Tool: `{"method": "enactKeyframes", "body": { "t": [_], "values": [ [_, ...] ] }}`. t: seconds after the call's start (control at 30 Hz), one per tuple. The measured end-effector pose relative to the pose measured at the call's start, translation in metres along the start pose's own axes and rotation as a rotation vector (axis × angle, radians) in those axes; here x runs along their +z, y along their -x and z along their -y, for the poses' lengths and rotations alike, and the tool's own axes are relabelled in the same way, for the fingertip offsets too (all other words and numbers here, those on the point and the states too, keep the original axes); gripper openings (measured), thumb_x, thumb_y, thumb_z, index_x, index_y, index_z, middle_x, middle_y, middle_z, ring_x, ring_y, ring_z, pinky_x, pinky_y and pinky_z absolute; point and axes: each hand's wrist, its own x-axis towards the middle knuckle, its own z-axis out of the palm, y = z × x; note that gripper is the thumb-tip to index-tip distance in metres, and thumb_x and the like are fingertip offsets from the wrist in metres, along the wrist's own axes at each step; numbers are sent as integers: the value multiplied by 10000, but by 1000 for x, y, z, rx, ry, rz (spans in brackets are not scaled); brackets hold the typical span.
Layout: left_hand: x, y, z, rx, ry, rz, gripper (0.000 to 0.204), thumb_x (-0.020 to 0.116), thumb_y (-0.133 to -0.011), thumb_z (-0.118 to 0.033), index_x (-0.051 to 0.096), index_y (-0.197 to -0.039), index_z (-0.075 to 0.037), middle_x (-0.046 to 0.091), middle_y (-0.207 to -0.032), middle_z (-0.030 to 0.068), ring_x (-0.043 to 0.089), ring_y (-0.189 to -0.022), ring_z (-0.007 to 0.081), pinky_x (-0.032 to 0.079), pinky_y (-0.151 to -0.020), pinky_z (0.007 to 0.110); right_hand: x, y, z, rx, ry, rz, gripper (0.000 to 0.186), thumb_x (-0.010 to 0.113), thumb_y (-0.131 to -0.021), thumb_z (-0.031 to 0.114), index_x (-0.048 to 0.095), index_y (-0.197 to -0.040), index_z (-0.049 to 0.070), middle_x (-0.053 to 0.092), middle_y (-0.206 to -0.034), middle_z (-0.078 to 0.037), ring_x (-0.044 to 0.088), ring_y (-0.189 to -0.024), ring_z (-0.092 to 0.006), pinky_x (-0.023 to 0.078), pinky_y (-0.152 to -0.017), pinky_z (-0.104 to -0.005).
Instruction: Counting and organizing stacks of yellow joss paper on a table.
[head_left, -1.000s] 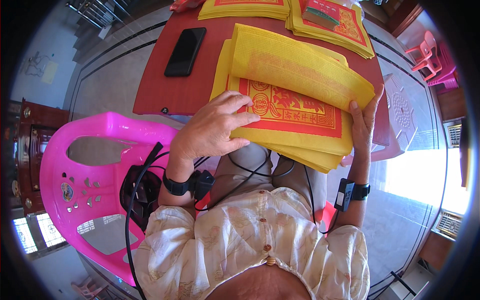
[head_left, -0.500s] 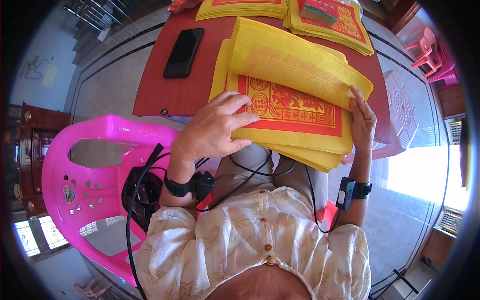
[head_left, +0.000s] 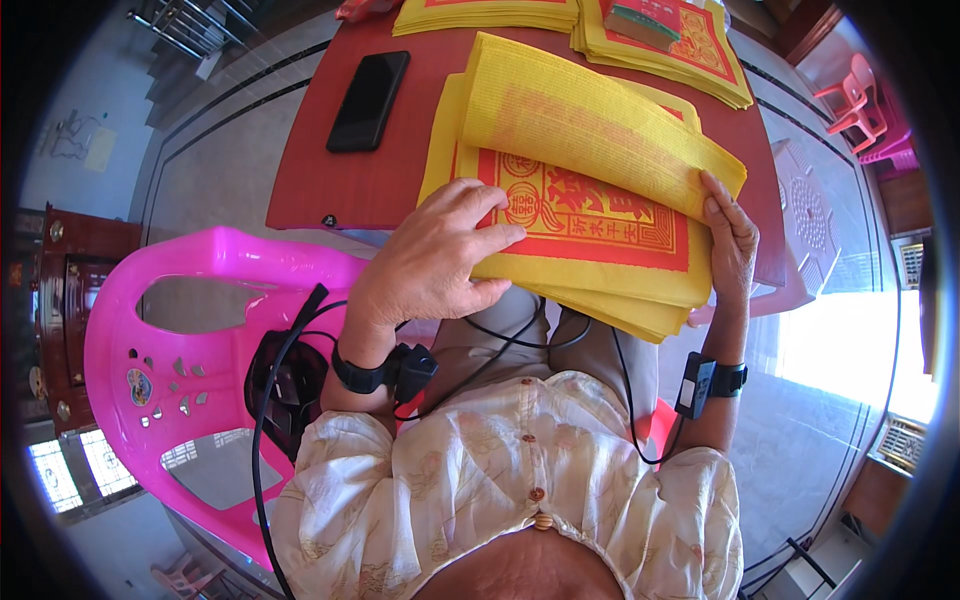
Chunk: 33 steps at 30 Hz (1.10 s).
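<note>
A stack of yellow paper sheets [head_left: 560,285] with red printing lies at the near edge of the table, its front overhanging toward my lap. Its upper sheet is folded back toward the far side as a yellow flap [head_left: 585,115], the plain ribbed underside showing. My left hand [head_left: 435,255] rests on the left part of the printed face, fingers apart and stretched out, thumb by the near left edge. At the right edge my right hand [head_left: 731,235] has its thumb and fingers closed on the flap's near right corner; some of its fingers are hidden behind the paper.
On the red table [head_left: 300,180] a black phone [head_left: 369,102] lies left of the stack. More yellow paper piles [head_left: 680,70] sit at the far side, a small red and green box [head_left: 645,22] on one. A pink plastic chair [head_left: 220,255] stands at my left; black cables [head_left: 262,450] hang near my arms.
My left hand has shifted slightly right across the printed sheet. My right hand keeps hold of the flap's corner, almost unmoved.
</note>
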Motion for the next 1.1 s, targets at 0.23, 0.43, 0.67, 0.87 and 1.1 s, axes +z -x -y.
{"method": "enactKeyframes", "body": {
  "t": [0.23, 0.43, 0.67, 0.87, 1.1],
  "values": [
    [1, -1, 0, 0, 13, -5, 428, 723, -601, -160, 631, -995, -18, 520, -1088, 189, 498, -1032, 339, 434, -886, 397, 0, 0, 0, 0, 16, 3, 249, 536, -898, 93, 607, -1133, 48, 614, -1117, -47, 518, -1044, -87, 381, -933, -226],
    [-1, 0, 2, 17, 39, -4, 419, 717, -608, -154, 634, -992, -9, 528, -1082, 198, 500, -1031, 346, 432, -886, 398, 0, 0, -1, 8, 6, -2, 249, 537, -898, 97, 607, -1133, 52, 614, -1116, -46, 522, -1038, -87, 388, -930, -228],
    [-2, 0, 3, 19, 44, -17, 393, 712, -620, -146, 638, -979, -3, 537, -1070, 197, 509, -1022, 344, 430, -884, 401, 0, 0, -1, 5, -3, -3, 249, 538, -897, 97, 608, -1133, 53, 615, -1113, -53, 521, -1041, -88, 388, -931, -229],
    [-4, 0, 6, 29, 74, -28, 369, 711, -630, -129, 634, -965, 7, 562, -1041, 180, 525, -1015, 334, 443, -870, 395, 0, 0, -2, 4, -12, 1, 249, 538, -897, 93, 607, -1132, 49, 615, -1111, -50, 522, -1039, -88, 387, -931, -227],
    [-9, 2, 13, 8, 166, -191, 324, 719, -656, -97, 633, -946, 22, 601, -966, 168, 584, -903, 307, 478, -789, 358, -2, 0, -1, 29, -23, 13, 255, 540, -890, 78, 604, -1134, 38, 612, -1115, -51, 522, -1041, -96, 381, -940, -238]
  ]
}}
